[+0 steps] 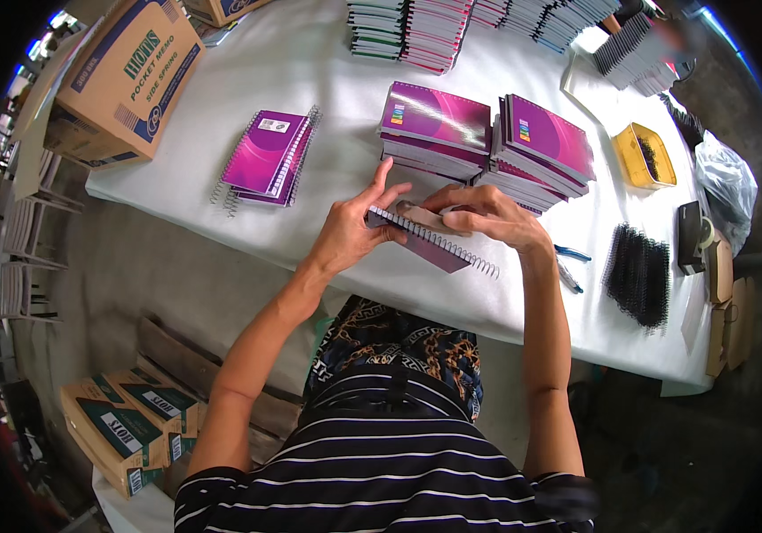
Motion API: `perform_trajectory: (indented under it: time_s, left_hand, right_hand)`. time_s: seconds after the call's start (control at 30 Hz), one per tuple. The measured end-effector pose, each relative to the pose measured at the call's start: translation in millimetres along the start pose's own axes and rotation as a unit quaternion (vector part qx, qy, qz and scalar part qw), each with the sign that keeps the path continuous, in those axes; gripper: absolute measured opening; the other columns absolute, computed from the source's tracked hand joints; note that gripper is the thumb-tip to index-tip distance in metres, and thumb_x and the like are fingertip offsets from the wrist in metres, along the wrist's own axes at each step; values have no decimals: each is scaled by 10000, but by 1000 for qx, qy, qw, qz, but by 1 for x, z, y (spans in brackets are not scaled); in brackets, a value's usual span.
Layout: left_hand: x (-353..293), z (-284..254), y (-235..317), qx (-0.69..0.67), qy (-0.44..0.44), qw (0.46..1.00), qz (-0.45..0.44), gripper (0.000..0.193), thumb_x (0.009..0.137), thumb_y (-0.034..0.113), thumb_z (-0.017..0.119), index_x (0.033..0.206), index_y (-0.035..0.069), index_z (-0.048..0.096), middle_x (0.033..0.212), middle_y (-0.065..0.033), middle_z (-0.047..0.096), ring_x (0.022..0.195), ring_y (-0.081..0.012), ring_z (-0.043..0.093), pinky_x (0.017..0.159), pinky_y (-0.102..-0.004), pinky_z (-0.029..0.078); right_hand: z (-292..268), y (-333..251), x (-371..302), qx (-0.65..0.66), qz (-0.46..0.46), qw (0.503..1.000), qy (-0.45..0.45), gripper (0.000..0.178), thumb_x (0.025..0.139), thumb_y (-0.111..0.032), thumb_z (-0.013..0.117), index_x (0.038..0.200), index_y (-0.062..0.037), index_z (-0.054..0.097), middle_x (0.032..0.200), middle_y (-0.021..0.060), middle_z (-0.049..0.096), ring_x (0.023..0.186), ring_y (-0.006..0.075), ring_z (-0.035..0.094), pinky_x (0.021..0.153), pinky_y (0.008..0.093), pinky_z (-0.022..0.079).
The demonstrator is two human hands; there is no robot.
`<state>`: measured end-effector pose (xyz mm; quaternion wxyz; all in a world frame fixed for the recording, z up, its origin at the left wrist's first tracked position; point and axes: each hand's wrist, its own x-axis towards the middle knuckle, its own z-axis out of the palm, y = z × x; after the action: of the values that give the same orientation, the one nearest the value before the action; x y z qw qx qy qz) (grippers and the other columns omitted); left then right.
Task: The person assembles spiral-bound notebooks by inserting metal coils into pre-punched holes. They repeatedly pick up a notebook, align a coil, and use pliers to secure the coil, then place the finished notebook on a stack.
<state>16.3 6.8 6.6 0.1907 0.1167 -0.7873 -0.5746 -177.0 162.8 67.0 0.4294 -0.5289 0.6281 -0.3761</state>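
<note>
At the centre of the view, above the near margin of the white surface (pixel 194 182), the left hand (pixel 347 227) pinches a notebook (pixel 441 256) by its ten-o'clock end, forefinger raised apart. The right hand (pixel 498 218) curls its fingers, nearly closed, beside the spiral coil (pixel 438 240); what they grip cannot be told. Long axis and coiled edge run from ten to four o'clock, the coil's free tail pointing to four. Judged step: coil binding; the next move probably calls for seating the coil.
</note>
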Motion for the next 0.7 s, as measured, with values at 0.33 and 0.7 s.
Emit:
perform_trajectory:
  time_s: [0.33,0.7]
  left_hand:
    - [5,-13,-24,-263,-141,954,25,492,811,314,751,1240,98,644,1420,-95,531,1405,-248,381,1052,-318,430]
    - [4,-26,-18,-153,-203,967,28,645,828,469,664,1296,31,596,1461,-136,476,1394,-263,391,1151,-415,300]
  right_hand:
    - [-7,25,-38,-68,46,987,142,614,813,-571,646,1116,-42,724,977,160,701,835,265,652,749,391,509]
    - [79,-31,-18,-421,-111,856,278,383,744,-285,773,1046,-81,655,1022,83,587,978,251,540,868,394,392]
